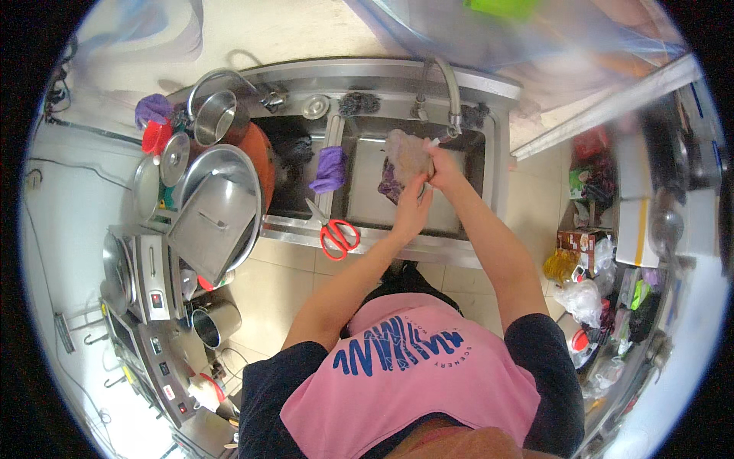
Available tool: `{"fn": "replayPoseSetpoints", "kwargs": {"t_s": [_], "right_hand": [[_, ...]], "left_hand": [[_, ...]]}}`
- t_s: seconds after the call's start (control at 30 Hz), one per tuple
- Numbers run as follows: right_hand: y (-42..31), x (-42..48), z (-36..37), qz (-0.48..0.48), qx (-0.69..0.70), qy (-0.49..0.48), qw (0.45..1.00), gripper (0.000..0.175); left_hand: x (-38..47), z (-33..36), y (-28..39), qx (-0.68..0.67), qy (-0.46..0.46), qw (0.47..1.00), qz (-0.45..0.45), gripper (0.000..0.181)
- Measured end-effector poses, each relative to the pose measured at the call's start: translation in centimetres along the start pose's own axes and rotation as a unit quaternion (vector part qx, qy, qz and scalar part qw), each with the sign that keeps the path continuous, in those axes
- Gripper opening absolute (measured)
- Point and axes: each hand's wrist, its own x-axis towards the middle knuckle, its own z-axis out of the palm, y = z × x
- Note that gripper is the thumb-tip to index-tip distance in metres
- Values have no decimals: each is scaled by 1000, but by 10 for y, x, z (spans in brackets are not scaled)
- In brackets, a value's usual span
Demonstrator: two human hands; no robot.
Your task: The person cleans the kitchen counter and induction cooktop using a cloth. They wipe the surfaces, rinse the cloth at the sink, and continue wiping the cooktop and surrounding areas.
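My left hand (pixel 414 205) and my right hand (pixel 442 166) grip the near and right edges of a pale greyish, wet-looking lump (pixel 408 155), whose material I cannot tell. It is held over the right basin of a steel double sink (pixel 367 221). Dark purple, patterned material (pixel 390 185) shows beneath its left side. A curved faucet (pixel 453 103) ends close above my right hand. On the divider between the basins lies a purple cloth (pixel 329 169). Red-handled scissors (pixel 335 232) rest on the sink's front rim, left of my hands.
Left of the sink stand a large metal bowl (pixel 255 229) with a rectangular steel tray (pixel 215 221) in it, and a steel pot (pixel 217 117). Black scrubbers (pixel 359 104) and a round lid (pixel 315 107) lie along the back ledge. Bags and boxes (pixel 579 246) fill shelving at right.
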Motion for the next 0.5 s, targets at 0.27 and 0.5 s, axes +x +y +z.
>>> {"fn": "replayPoseSetpoints", "kwargs": {"t_s": [0.27, 0.5], "right_hand": [[-43, -23, 29, 35, 158, -35, 986, 44], [-49, -43, 14, 174, 159, 3, 972, 44]], "left_hand": [[-6, -2, -31, -480, -33, 715, -508, 40], [12, 20, -43, -688, 42, 539, -484, 43]]}}
